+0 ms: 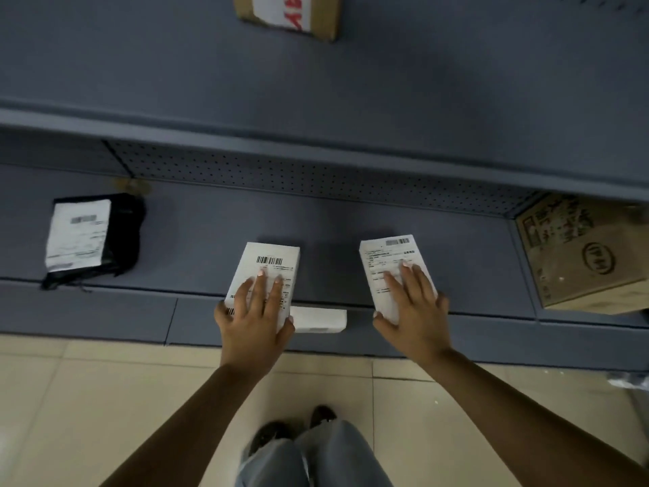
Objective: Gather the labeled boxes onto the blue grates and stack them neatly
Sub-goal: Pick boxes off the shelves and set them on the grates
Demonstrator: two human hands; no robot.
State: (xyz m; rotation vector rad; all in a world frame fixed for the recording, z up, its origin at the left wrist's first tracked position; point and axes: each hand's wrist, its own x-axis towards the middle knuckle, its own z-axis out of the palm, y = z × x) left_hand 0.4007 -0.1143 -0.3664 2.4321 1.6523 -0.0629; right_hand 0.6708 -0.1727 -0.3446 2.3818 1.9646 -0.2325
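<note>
as each hand sits on its own white box, the head view shows two boxes side by side on the low blue-grey shelf [196, 219], with a bare gap between them. the left hand [254, 311] lies on top of the left box [267, 272], fingers spread flat over the label and the thumb hooked round the near right corner, so it grips the box from above. the right hand [412, 307] lies on the right box [393, 272] the same way, with its thumb curled against the near left edge. both boxes have their long side running away from the person. the left one points nearly straight ahead and the right one leans a bit to the left at its far end. each box is right under its own hand, so neither arm needs to reach across.

a small white box [318, 319] lies flat by the shelf's front edge, partly under the left box and just beside the left hand. that hand is the nearer one to it.

a black bag with a label [94, 237] sits far to the left on the same shelf. a brown carton [583, 254] sits far to the right. another taped carton [291, 15] rests on the shelf above.

i think the next move is to bring the two boxes together into one pile.
</note>
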